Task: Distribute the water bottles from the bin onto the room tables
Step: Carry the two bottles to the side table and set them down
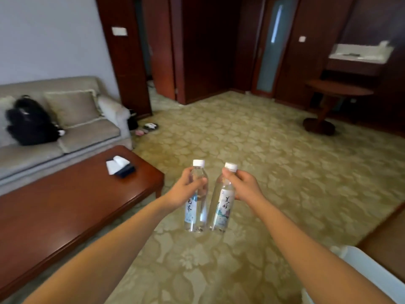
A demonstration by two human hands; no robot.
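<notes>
1. The left hand (188,190) is wrapping its fingers round the left bottle (197,216) at its upper body, so it is riding upright and steady.
2. The right hand (243,185) is grasping the right bottle (220,213) just under the cap, letting it hang upright beside the other.
3. Both are hovering over the carpet (263,150), between the long wooden surface (65,205) and the far round surface (337,91), probably one for each.

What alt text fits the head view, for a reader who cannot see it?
The left hand and the right hand each grip a clear, white-capped water bottle, the left bottle and the right bottle, side by side above a patterned carpet. A wooden coffee table and a beige sofa lie to the left; a round table stands far right.
</notes>
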